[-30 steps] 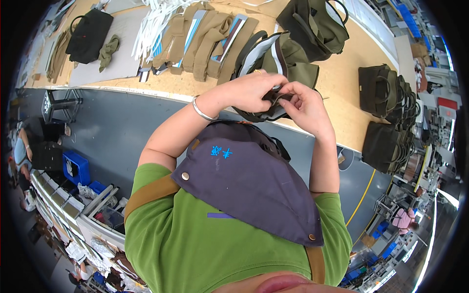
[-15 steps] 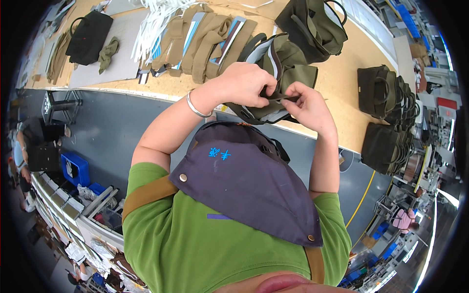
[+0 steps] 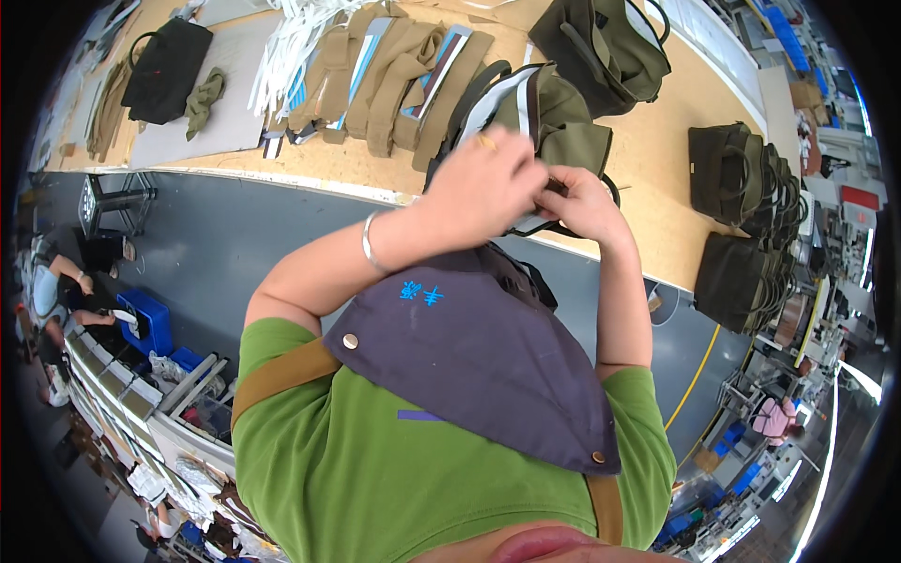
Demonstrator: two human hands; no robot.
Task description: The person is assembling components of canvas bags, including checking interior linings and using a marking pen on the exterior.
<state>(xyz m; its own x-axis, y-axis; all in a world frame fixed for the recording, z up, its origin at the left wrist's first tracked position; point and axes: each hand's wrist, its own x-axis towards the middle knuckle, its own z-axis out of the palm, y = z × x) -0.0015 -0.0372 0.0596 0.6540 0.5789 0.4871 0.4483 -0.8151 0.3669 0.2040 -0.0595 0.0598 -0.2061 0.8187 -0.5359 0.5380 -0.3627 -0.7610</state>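
A soft olive-green fabric bag with a pale lining and dark trim (image 3: 568,103) lies at the near edge of the pale wood-toned desk (image 3: 648,178), its mouth slack and its lower part hanging over the edge. The two hands meet at this opening. The right hand (image 3: 589,205) is pinched on the bag's dark edge, thumb pressed against bent fingers; the left hand (image 3: 488,183) is curled just beside it, fingertips near the right ones, but motion blur hides whether it grips anything. A smooth, rounded silver-coloured bangle (image 3: 368,242) circles the left wrist.

Left of the bag, flat tan woven straps (image 3: 380,117) lie in folded, overlapping bands, and beyond them thin glossy white strips (image 3: 286,70) spill in a loose tangle. Farther left, a boxy black fabric bag with a looped handle (image 3: 169,70) sits near a crumpled scrap of olive cloth (image 3: 204,103) on a flat grey sheet (image 3: 239,103). Behind the handled bag slumps a larger, creased olive bag (image 3: 601,52). On the right, dark bags with arched handles (image 3: 727,178) stand packed in rows.
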